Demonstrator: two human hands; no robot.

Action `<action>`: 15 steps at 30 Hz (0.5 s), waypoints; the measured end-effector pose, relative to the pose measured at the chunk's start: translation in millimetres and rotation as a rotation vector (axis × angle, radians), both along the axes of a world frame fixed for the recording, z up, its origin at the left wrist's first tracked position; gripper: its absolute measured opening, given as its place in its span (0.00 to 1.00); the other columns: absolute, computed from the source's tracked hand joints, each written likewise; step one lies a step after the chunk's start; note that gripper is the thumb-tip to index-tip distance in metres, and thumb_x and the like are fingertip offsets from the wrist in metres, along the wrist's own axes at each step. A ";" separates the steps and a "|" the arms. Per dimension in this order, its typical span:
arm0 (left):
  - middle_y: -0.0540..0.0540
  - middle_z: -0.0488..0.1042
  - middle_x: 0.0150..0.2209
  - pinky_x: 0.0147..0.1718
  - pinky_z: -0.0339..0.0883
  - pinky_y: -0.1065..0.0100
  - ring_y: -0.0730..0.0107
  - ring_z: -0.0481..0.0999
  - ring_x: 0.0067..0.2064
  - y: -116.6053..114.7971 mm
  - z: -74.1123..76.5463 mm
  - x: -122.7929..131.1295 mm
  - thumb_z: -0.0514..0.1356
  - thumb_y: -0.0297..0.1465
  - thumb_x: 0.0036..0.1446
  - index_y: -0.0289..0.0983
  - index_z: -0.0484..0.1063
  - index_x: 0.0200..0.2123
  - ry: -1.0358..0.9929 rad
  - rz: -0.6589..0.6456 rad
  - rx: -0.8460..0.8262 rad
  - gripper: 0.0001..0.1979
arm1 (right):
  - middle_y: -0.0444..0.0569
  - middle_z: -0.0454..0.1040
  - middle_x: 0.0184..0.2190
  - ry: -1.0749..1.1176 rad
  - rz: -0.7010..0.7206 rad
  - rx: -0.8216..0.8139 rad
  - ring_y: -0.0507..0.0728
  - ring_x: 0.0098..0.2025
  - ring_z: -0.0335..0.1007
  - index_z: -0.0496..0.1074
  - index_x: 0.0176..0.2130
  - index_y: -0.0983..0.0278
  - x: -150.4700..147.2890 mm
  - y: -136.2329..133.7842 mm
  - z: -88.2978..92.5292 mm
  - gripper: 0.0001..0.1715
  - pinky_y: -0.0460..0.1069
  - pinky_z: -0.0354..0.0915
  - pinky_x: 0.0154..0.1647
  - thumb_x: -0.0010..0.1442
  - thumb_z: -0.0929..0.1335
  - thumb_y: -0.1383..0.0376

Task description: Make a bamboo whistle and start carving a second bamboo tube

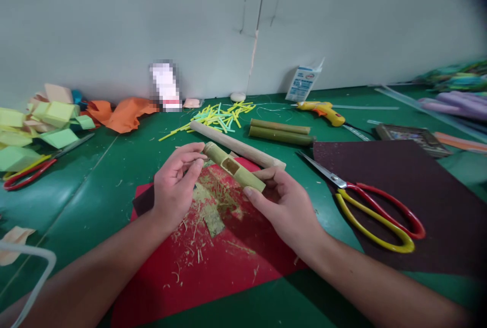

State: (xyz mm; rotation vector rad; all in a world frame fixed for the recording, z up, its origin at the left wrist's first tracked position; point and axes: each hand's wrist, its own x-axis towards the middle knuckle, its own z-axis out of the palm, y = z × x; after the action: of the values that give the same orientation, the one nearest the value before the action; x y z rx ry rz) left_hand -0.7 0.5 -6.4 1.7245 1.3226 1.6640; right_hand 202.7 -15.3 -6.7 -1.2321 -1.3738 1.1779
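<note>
1. Bare forearms [110, 262] stretch in from the lower corners over a green surface [106, 181] and a red sheet [228, 277] littered with shavings [207, 191].
2. At center, a person's right hand [287, 204] pinches the right end of a bamboo tube [245, 177] between thumb and fingers, holding it tilted above the sheet, its squared opening in view.
3. The left hand [175, 181] curls its fingers at the tube's other end; whether it grips there cannot be told.
4. Just behind lies a pale rod [238, 143], with cut straws [216, 117] and two bamboo pieces [281, 133] beyond.
5. At right, scissors [344, 183] rest partly on a dark sheet [429, 191]; farther back lies a yellow glue gun [325, 111].
6. At left, folded paper [57, 115] sits near orange paper [127, 115].
</note>
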 end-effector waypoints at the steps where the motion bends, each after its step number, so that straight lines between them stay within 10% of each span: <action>1: 0.45 0.76 0.48 0.47 0.73 0.66 0.66 0.75 0.49 -0.8 0.4 0.2 0.60 0.30 0.61 0.38 0.77 0.36 0.022 0.001 0.019 0.06 | 0.47 0.77 0.32 0.035 -0.002 -0.016 0.56 0.33 0.75 0.67 0.37 0.61 0.0 -0.6 1.3 0.17 0.51 0.72 0.33 0.51 0.73 0.57; 15: 0.49 0.77 0.34 0.32 0.70 0.71 0.73 0.74 0.32 1.2 24.1 -9.0 0.61 0.32 0.60 0.40 0.78 0.38 0.241 0.106 0.055 0.06 | 0.49 0.77 0.32 -0.043 -0.037 0.006 0.57 0.32 0.74 0.67 0.36 0.61 2.6 0.4 6.5 0.15 0.52 0.71 0.32 0.53 0.72 0.57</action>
State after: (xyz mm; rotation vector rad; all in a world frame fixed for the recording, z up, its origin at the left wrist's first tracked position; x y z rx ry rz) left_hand -9.7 1.6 17.7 1.9687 1.5119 1.6006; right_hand 205.3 -15.0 -0.2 -1.2800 -1.3796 1.1266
